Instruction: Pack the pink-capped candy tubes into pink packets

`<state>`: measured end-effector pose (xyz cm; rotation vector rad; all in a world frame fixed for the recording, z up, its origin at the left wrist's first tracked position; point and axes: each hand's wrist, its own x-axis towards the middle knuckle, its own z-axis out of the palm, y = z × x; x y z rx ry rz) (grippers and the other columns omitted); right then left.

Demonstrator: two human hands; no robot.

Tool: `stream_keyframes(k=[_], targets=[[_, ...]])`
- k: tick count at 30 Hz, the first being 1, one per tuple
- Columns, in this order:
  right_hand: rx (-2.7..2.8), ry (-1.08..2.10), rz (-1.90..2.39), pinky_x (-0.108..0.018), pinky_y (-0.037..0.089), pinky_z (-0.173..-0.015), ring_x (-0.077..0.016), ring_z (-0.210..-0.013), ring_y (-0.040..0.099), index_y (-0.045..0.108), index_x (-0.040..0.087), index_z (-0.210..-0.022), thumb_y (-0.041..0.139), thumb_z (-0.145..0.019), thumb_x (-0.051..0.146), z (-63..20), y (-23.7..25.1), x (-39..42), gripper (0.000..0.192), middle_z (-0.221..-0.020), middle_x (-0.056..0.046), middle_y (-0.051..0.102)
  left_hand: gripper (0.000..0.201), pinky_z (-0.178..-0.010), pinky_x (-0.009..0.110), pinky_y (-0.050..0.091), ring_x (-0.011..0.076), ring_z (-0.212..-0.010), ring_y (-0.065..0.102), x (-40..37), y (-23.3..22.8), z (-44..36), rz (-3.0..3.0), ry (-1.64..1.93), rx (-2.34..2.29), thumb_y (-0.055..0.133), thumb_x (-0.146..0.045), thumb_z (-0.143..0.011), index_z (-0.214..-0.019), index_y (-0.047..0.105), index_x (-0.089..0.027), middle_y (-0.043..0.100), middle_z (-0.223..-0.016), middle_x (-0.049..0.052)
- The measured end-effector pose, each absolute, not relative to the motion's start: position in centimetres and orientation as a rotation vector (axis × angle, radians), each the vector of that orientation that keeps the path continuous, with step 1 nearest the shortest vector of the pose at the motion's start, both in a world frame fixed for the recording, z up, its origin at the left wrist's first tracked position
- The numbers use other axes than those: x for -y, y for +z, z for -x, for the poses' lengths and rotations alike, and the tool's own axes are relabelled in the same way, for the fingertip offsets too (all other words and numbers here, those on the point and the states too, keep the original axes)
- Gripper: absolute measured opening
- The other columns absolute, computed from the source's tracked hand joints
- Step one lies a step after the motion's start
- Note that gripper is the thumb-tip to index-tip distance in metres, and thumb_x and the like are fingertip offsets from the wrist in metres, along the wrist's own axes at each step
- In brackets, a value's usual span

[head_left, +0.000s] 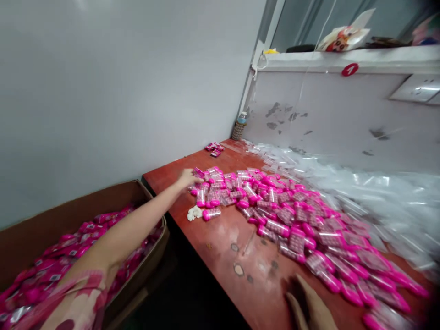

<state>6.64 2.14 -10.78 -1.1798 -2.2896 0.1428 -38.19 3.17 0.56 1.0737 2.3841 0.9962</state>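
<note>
My left hand point(187, 178) reaches out to the far left end of a heap of small clear containers with bright pink ends point(271, 201). Its fingers are closed around a pink packet point(198, 173), only part of which shows beside the containers. Near the bottom edge, my right hand point(311, 305) hovers low over the red table point(220, 247), thumb and fingers apart, with nothing seen between them; it is somewhat blurred. Close to the left hand, a single container point(211, 213) lies next to a small cluster of white pieces point(194, 213).
Below my left arm stands a cardboard box point(161, 247) full of pink packets point(51, 270). Clear plastic sleeves point(371, 192) are piled along the back wall. More pink packets point(215, 148) lie at the far corner, near a bottle in a woven holder point(239, 127).
</note>
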Motion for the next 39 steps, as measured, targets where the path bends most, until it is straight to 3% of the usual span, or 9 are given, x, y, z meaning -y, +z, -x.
stream_keyframes(k=[5,11,15,19,22,26,31,36,39], targets=[[2.336,0.041,1.108,-0.042,0.049,-0.08,-0.0263,-0.09,0.061,0.051,0.01,-0.109,0.035,-0.083,0.042,-6.6,-11.3,-2.5,0.044,-0.101,-0.015,0.063,0.041,-0.055,0.024,0.044,0.0161,-0.063,0.058,0.3,-3.4,24.9,-1.311,0.886,-2.084,0.076,-0.034,-0.045,-0.078,0.063,-0.013,0.063,-0.067,0.0],[2.334,0.063,1.158,-0.041,0.048,-0.082,-0.0261,-0.094,0.06,0.049,0.009,-0.113,0.034,-0.083,0.042,-6.6,-11.5,-2.6,0.047,-0.103,-0.016,0.062,0.065,-0.076,0.038,0.043,0.0285,-0.092,0.055,1.8,-5.5,17.4,-1.374,0.803,-2.187,0.073,-0.04,-0.05,-0.108,0.053,-0.016,0.062,-0.095,0.01],[2.322,0.071,1.147,-0.043,0.045,-0.084,-0.0272,-0.096,0.058,0.049,0.011,-0.113,0.035,-0.083,0.042,-6.6,-11.5,-2.3,0.046,-0.104,-0.016,0.062,0.054,-0.091,0.038,0.034,0.0255,-0.109,0.044,3.7,-4.6,20.5,-1.7,0.776,-2.411,0.061,-0.045,-0.066,-0.112,0.049,-0.02,0.056,-0.111,0.009],[2.366,0.193,1.16,-0.042,0.044,-0.084,-0.0259,-0.099,0.056,0.049,0.017,-0.112,0.036,-0.083,0.044,-3.5,-10.7,-1.3,0.042,-0.108,-0.012,0.06,0.032,-0.092,0.037,0.032,0.0228,-0.11,0.043,4.9,-5.2,26.9,-1.627,0.75,-2.665,0.039,-0.033,-0.084,-0.108,0.051,-0.015,0.055,-0.112,0.012],[2.434,0.209,1.185,-0.043,0.043,-0.084,-0.0287,-0.105,0.053,0.04,0.015,-0.124,0.04,-0.08,0.051,0.8,-10.0,-0.8,0.057,-0.117,-0.016,0.054,0.035,-0.094,0.046,0.028,0.0282,-0.115,0.04,4.9,-7.0,30.4,-1.522,0.723,-2.73,0.04,-0.031,-0.084,-0.11,0.051,-0.01,0.052,-0.118,0.018],[2.548,0.133,1.147,-0.052,0.026,-0.096,-0.0361,-0.12,0.035,0.038,0.007,-0.127,0.046,-0.073,0.058,5.2,-10.1,-1.1,0.074,-0.13,-0.022,0.041,0.032,-0.098,0.049,0.021,0.0282,-0.119,0.038,4.6,-9.2,31.5,-1.532,0.736,-2.727,0.044,-0.028,-0.082,-0.108,0.056,-0.014,0.051,-0.123,0.013],[2.851,0.209,0.8,-0.053,0.01,-0.102,-0.0293,-0.128,0.023,0.032,0.02,-0.132,0.033,-0.081,0.057,6.6,-9.9,-2.8,0.064,-0.137,-0.01,0.035,0.028,-0.101,0.043,0.024,0.0223,-0.115,0.044,4.7,-10.3,30.8,-1.564,0.834,-2.722,0.041,-0.023,-0.083,-0.103,0.061,-0.018,0.058,-0.116,0.007],[2.932,0.4,0.479,-0.052,0.005,-0.104,-0.0265,-0.129,0.022,0.026,0.022,-0.134,0.04,-0.077,0.06,6.4,-8.7,-5.0,0.07,-0.139,-0.009,0.031,0.023,-0.097,0.037,0.033,0.0192,-0.104,0.054,5.3,-10.4,30.7,-1.532,0.971,-2.748,0.047,-0.026,-0.081,-0.091,0.066,-0.018,0.064,-0.104,0.006],[2.791,0.632,0.542,-0.05,0.013,-0.104,-0.026,-0.128,0.025,0.022,0.021,-0.136,0.047,-0.076,0.056,5.1,-8.4,-5.4,0.074,-0.139,-0.01,0.03,0.019,-0.093,0.035,0.037,0.0197,-0.096,0.058,5.7,-10.1,31.0,-1.465,1.043,-2.766,0.052,-0.03,-0.078,-0.08,0.067,-0.018,0.068,-0.093,0.007]])
